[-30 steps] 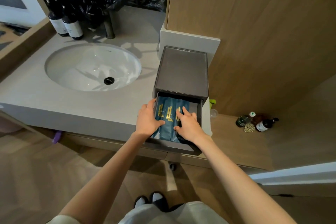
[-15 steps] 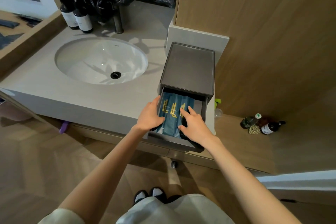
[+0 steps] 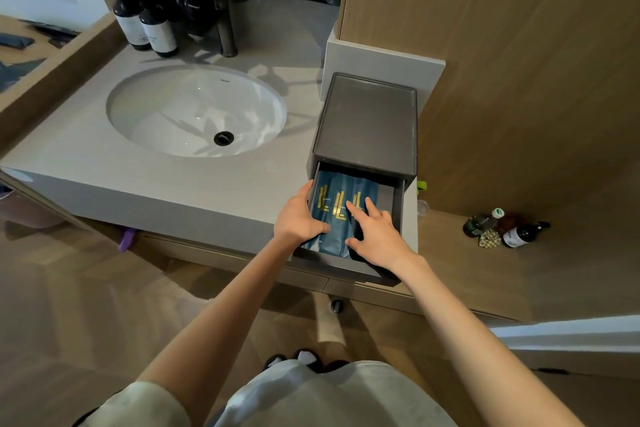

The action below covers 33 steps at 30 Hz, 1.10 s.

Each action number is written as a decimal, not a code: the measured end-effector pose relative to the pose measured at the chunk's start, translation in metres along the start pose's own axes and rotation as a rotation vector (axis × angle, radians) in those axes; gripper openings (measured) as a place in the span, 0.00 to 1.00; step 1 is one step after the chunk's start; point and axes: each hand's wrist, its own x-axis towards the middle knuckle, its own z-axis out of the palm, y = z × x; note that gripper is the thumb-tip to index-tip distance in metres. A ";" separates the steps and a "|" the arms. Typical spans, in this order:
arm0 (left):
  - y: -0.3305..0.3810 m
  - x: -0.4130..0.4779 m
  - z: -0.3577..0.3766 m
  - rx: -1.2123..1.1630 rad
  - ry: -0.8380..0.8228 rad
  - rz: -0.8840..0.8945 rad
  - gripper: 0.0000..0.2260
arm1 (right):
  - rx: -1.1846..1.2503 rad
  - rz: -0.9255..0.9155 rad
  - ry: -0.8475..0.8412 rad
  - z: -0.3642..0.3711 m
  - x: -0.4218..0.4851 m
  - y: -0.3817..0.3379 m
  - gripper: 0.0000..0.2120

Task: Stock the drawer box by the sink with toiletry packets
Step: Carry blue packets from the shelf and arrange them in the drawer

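Note:
A dark grey drawer box (image 3: 367, 125) stands on the counter right of the sink (image 3: 195, 111), with its drawer (image 3: 397, 204) pulled out toward me. Blue toiletry packets (image 3: 337, 198) with gold lettering lie side by side in the drawer's left part. My left hand (image 3: 298, 218) rests on the drawer's left wall, thumb pressed on the leftmost packet. My right hand (image 3: 375, 236) lies flat on the packets, fingers spread, index finger pointing at the middle packet. Neither hand has a packet lifted.
Two dark bottles (image 3: 145, 28) and a tap (image 3: 227, 35) stand behind the sink, under black plastic wrap. A wood panel wall (image 3: 519, 45) rises right of the box. Small bottles (image 3: 502, 225) sit on a low wooden ledge at the right. The drawer overhangs the counter edge.
Both hands stay on the packets in the drawer; the fingers have shifted slightly. My head has moved, so the scene sits a little further right and higher in view.

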 end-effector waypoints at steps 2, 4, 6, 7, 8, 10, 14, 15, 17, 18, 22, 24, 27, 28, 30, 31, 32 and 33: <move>0.000 0.000 0.000 0.004 0.006 -0.013 0.44 | -0.008 0.002 -0.003 0.000 0.000 0.000 0.36; -0.001 0.001 -0.001 0.013 0.007 -0.008 0.43 | -0.013 0.000 -0.004 0.000 0.000 -0.002 0.36; -0.003 0.002 -0.003 0.037 0.002 0.006 0.41 | -0.017 0.000 -0.001 0.000 0.001 -0.003 0.35; -0.003 0.003 -0.004 0.047 -0.002 0.010 0.41 | -0.021 0.002 0.000 0.001 0.001 -0.004 0.35; -0.003 0.003 -0.004 0.055 -0.006 0.013 0.41 | -0.025 0.005 0.001 0.002 0.001 -0.005 0.35; -0.003 0.003 -0.005 0.061 -0.015 0.015 0.41 | -0.030 0.008 0.000 0.002 0.001 -0.006 0.35; -0.001 0.001 -0.010 0.059 -0.053 0.027 0.43 | -0.015 0.005 -0.010 -0.002 -0.004 -0.006 0.35; 0.002 0.000 -0.014 0.047 -0.060 0.021 0.44 | -0.003 -0.003 0.002 -0.005 -0.007 -0.006 0.34; 0.007 -0.006 -0.025 0.012 -0.049 0.006 0.44 | 0.026 -0.036 0.071 -0.012 -0.014 -0.008 0.32; 0.009 -0.010 -0.033 -0.021 -0.026 0.017 0.43 | 0.047 -0.061 0.119 -0.016 -0.017 -0.010 0.30; 0.005 -0.036 -0.080 -0.201 0.109 0.095 0.31 | 0.192 -0.179 0.279 -0.036 -0.020 -0.035 0.23; -0.007 -0.053 -0.111 -0.286 0.185 0.131 0.25 | 0.268 -0.234 0.324 -0.044 -0.018 -0.061 0.21; -0.038 -0.078 -0.161 -0.343 0.307 0.181 0.18 | 0.397 -0.303 0.354 -0.045 -0.012 -0.115 0.18; -0.051 -0.086 -0.179 -0.364 0.343 0.189 0.17 | 0.428 -0.326 0.353 -0.042 -0.009 -0.136 0.17; -0.081 -0.101 -0.213 -0.397 0.411 0.199 0.15 | 0.459 -0.381 0.332 -0.028 0.000 -0.181 0.16; -0.096 -0.108 -0.231 -0.400 0.441 0.200 0.15 | 0.472 -0.407 0.316 -0.019 0.005 -0.205 0.16; -0.112 -0.115 -0.249 -0.401 0.464 0.191 0.14 | 0.488 -0.427 0.300 -0.007 0.011 -0.229 0.16; -0.127 -0.121 -0.266 -0.419 0.481 0.174 0.14 | 0.506 -0.440 0.287 0.005 0.016 -0.253 0.15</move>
